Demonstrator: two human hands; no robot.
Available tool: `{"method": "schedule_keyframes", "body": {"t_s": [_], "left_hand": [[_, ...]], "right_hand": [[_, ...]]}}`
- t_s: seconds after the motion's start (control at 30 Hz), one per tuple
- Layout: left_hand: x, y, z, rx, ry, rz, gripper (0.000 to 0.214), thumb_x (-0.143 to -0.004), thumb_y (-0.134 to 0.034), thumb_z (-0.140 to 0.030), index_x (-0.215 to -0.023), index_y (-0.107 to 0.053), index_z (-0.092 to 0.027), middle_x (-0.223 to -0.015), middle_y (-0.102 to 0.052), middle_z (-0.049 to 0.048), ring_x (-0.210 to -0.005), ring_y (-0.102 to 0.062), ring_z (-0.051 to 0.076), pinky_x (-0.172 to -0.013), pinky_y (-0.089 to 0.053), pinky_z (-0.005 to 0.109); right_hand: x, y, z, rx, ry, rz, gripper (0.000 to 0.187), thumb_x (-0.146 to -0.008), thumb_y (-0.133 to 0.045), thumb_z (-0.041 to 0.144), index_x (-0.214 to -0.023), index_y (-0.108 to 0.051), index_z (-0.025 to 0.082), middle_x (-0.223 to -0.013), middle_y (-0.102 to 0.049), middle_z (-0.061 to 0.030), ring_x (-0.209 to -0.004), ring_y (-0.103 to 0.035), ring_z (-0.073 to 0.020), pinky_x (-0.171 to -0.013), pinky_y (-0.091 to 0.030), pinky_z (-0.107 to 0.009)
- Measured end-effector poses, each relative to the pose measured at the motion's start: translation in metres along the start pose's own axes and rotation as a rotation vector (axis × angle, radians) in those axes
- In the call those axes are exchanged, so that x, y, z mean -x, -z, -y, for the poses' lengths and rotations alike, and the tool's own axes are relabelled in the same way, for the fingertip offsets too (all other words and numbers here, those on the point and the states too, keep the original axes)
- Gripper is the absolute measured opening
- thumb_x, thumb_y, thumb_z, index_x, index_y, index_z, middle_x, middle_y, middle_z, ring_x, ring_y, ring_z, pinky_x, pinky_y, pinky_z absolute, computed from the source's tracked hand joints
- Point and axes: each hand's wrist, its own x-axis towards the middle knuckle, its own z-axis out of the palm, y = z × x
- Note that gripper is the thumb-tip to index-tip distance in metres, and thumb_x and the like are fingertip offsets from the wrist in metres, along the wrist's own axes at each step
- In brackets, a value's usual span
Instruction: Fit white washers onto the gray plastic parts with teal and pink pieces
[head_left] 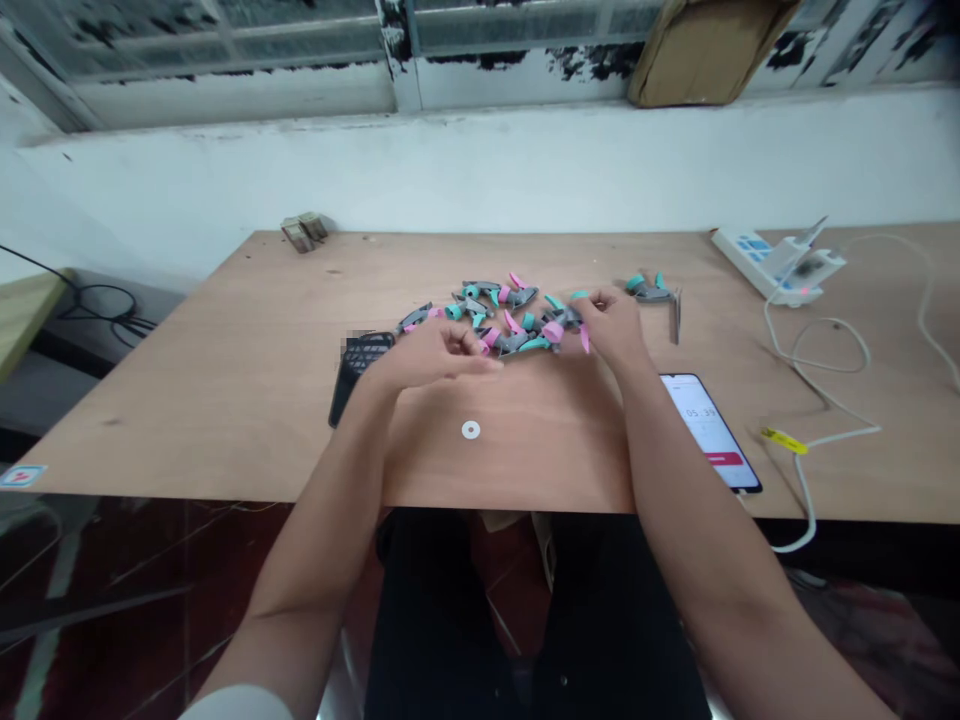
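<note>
A loose pile of small grey plastic pieces (514, 342) with teal and pink parts lies on the wooden table; their exact kind is too small to tell. At the pile's left front edge is my left hand (431, 355), thumb stretched out and fingers bent but apart, close to a pink-capped piece. My right hand (613, 322) reaches the pile's right side with its fingertips pinched together beside a teal part (578, 295). Whatever sits between those fingertips is hidden. Beyond the right hand lies a separate grey-and-teal piece (649, 290), with metal tweezers (677, 317) by it.
A dark phone-like object (358, 372) lies by my left wrist. Right of my right forearm is a phone showing a timer (709, 425). A power strip (765, 262) with white cables stands at the back right. A small bundle (304, 232) sits at the back left.
</note>
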Motion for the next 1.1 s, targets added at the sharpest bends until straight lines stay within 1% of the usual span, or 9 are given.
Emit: {"method": "schedule_keyframes", "body": {"t_s": [0.13, 0.27, 0.4, 0.47, 0.6, 0.7, 0.83, 1.0, 1.1], "left_hand": [[0.025, -0.004, -0.007, -0.205, 0.196, 0.357, 0.025, -0.067, -0.097, -0.037, -0.084, -0.084, -0.024, -0.070, -0.074, 0.0009, -0.058, -0.066, 0.016, -0.051, -0.045, 0.025], [0.043, -0.026, -0.017, -0.394, 0.330, 0.309, 0.037, -0.066, -0.094, -0.036, -0.098, -0.082, -0.024, -0.087, -0.076, 0.0004, -0.075, -0.069, 0.018, -0.065, -0.048, 0.027], [0.044, -0.032, -0.018, -0.432, 0.370, 0.271, 0.036, -0.076, -0.089, -0.046, -0.099, -0.079, -0.021, -0.090, -0.074, 0.0015, -0.080, -0.067, 0.019, -0.070, -0.044, 0.029], [0.042, -0.030, -0.013, -0.403, 0.360, 0.224, 0.034, -0.078, -0.088, -0.048, -0.096, -0.077, -0.021, -0.088, -0.074, 0.0013, -0.080, -0.067, 0.020, -0.070, -0.044, 0.030], [0.045, -0.021, -0.006, -0.311, 0.300, 0.167, 0.043, -0.073, -0.093, -0.047, -0.103, -0.077, -0.020, -0.092, -0.076, 0.0027, -0.083, -0.068, 0.020, -0.073, -0.049, 0.030], [0.052, -0.016, -0.007, -0.306, 0.285, 0.186, 0.038, -0.078, -0.090, -0.042, -0.107, -0.081, -0.020, -0.092, -0.076, 0.0032, -0.080, -0.067, 0.019, -0.073, -0.049, 0.030], [0.060, -0.015, -0.009, -0.326, 0.175, 0.178, 0.023, -0.086, -0.083, -0.040, -0.100, -0.086, -0.021, -0.092, -0.074, 0.0041, -0.078, -0.064, 0.017, -0.073, -0.048, 0.030], [0.065, -0.012, 0.000, -0.304, 0.106, 0.170, 0.021, -0.090, -0.081, -0.039, -0.103, -0.088, -0.025, -0.104, -0.072, 0.0065, -0.092, -0.067, 0.020, -0.084, -0.053, 0.033], [0.065, -0.009, 0.005, -0.312, 0.092, 0.180, 0.021, -0.090, -0.080, -0.039, -0.104, -0.089, -0.025, -0.109, -0.070, 0.0075, -0.096, -0.069, 0.021, -0.089, -0.054, 0.035]], "right_hand": [[-0.003, 0.016, -0.002, 0.426, 0.037, -0.117, 0.045, -0.090, -0.067, 0.021, -0.049, -0.049, 0.024, -0.053, -0.048, 0.0014, -0.060, -0.046, -0.0166, -0.072, -0.045, -0.035], [-0.002, 0.018, -0.005, 0.677, -0.116, -0.125, 0.033, -0.097, -0.067, 0.038, -0.069, -0.069, 0.021, -0.072, -0.067, -0.0081, -0.073, -0.059, -0.0246, -0.082, -0.052, -0.042], [-0.002, 0.013, -0.011, 0.738, -0.092, -0.102, 0.038, -0.104, -0.057, 0.047, -0.102, -0.080, 0.017, -0.107, -0.078, -0.0184, -0.102, -0.069, -0.0337, -0.099, -0.054, -0.050], [-0.004, 0.009, -0.015, 0.769, -0.045, -0.132, 0.038, -0.104, -0.057, 0.041, -0.121, -0.078, 0.015, -0.132, -0.073, -0.0232, -0.125, -0.065, -0.0375, -0.113, -0.049, -0.056], [-0.008, 0.001, -0.027, 0.833, -0.105, -0.118, 0.051, -0.105, -0.050, 0.034, -0.151, -0.063, 0.015, -0.175, -0.040, -0.0252, -0.162, -0.034, -0.0452, -0.127, -0.029, -0.073], [-0.010, -0.002, -0.032, 0.851, -0.194, 0.002, 0.051, -0.109, -0.038, 0.037, -0.144, -0.069, 0.017, -0.176, -0.042, -0.0217, -0.166, -0.026, -0.0475, -0.126, -0.026, -0.077], [-0.013, -0.003, -0.031, 0.827, -0.168, -0.012, 0.051, -0.109, -0.039, 0.042, -0.136, -0.074, 0.016, -0.157, -0.062, -0.0216, -0.153, -0.047, -0.0443, -0.126, -0.029, -0.073], [-0.019, -0.003, -0.031, 0.895, -0.179, -0.119, 0.055, -0.105, -0.046, 0.029, -0.156, -0.059, 0.012, -0.178, -0.034, -0.0268, -0.165, -0.029, -0.0464, -0.129, -0.022, -0.076], [-0.016, -0.005, -0.032, 0.935, -0.176, -0.043, 0.053, -0.110, -0.036, 0.034, -0.145, -0.067, 0.010, -0.171, -0.045, -0.0286, -0.161, -0.035, -0.0463, -0.127, -0.021, -0.077]]}}
